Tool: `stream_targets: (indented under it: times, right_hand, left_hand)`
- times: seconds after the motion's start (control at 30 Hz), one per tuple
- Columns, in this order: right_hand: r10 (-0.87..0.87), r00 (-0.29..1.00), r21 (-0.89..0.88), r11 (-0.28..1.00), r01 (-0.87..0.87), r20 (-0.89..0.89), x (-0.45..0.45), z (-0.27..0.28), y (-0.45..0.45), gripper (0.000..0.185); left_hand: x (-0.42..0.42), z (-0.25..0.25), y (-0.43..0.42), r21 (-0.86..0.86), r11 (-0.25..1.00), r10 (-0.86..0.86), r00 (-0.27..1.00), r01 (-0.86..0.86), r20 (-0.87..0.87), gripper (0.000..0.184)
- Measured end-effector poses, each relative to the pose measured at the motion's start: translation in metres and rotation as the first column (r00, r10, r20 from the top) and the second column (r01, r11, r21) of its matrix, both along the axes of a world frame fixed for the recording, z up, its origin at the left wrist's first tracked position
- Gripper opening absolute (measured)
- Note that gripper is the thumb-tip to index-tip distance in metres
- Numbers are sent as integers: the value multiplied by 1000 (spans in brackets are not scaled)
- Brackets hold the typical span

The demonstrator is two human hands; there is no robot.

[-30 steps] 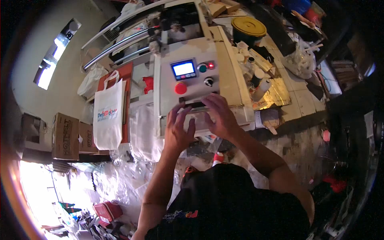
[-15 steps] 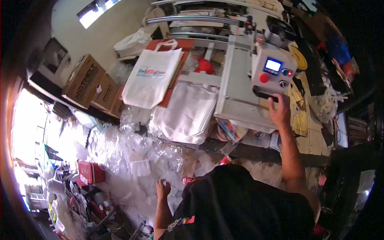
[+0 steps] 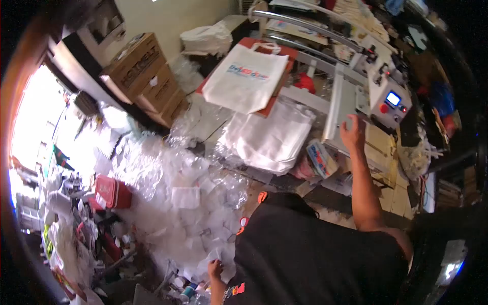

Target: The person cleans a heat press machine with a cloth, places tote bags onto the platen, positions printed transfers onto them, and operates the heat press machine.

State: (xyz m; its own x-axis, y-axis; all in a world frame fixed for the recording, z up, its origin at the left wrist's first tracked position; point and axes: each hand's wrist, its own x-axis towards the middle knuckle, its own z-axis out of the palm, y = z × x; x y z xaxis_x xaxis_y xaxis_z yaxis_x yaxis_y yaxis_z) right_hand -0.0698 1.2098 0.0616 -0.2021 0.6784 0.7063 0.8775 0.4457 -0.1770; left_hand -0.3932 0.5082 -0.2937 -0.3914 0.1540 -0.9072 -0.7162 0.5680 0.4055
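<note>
My right hand [image 3: 353, 131] is raised at the near end of the press machine [image 3: 389, 104], fingers apart, with nothing seen in it. The machine's lit screen and red button face me, up and to the right of that hand. Low in the view, my left hand [image 3: 215, 268] hangs beside my body over the littered floor; its fingers look curled, and whether they hold anything is too small to tell. A printed white bag [image 3: 247, 76] lies on a red-brown board [image 3: 291, 53]. In front of it rests a stack of plain white bags [image 3: 272, 133].
Cardboard boxes [image 3: 140, 68] stand at the upper left. Crumpled clear plastic [image 3: 168, 178] covers the floor, with a red container [image 3: 113, 192] to its left. A printed packet [image 3: 321, 158] sits by the table's near edge. Metal rails [image 3: 310, 30] run behind the board.
Both hands have left the machine's front handle. The left dropped to my side, and the right moved off last. The view has swung left, so the machine now appears farther right.
</note>
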Motion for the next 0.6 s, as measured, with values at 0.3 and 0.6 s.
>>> stream_targets:
  times: [0.3, 0.6]
  right_hand:
    - [256, 954, -259, 921, -290, -156, -201, -71, 113, 32]
    - [38, 999, -437, 899, -24, 22, -313, -144, 303, 35]
  left_hand:
    - [-45, -1, 69, 75, 992, 104, 991, -97, -87, 30]
    - [-146, 52, 95, -198, 979, 36, 995, -53, -89, 32]
